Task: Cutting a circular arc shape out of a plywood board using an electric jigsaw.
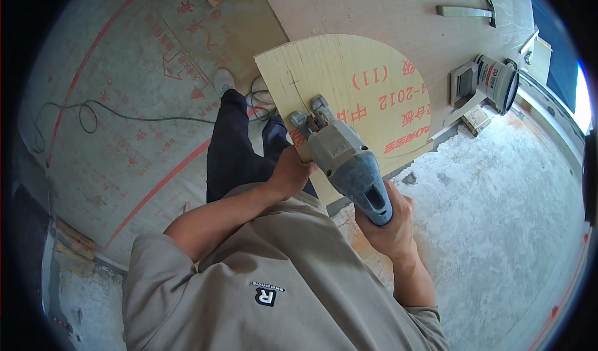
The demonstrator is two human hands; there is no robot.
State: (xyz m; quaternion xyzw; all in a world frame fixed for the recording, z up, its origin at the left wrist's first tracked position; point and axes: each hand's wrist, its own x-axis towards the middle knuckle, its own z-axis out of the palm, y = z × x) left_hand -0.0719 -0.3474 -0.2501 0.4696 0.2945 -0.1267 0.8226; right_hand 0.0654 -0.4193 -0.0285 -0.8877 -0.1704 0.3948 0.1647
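Observation:
My right hand [392, 220] is wrapped round the rear handle of a grey and blue jigsaw [339, 151]. The jigsaw rests on a pale plywood piece [374, 83] with one curved edge and red print. Its front and metal shoe point away from me, near the board's left edge; the blade cannot be made out. A thin pencil line with a cross mark runs over the wood ahead of the tool. My left hand [293, 173] grips the left edge of the plywood piece beside the jigsaw, its fingers partly hidden under the board.
A larger board [367, 14] lies beyond, carrying a hammer [467, 11]. At the right stand a white bucket [496, 80] and a grey tray-like object [463, 84]. A dark cable [149, 119] loops over the printed floor covering [124, 164] at the left, near my feet.

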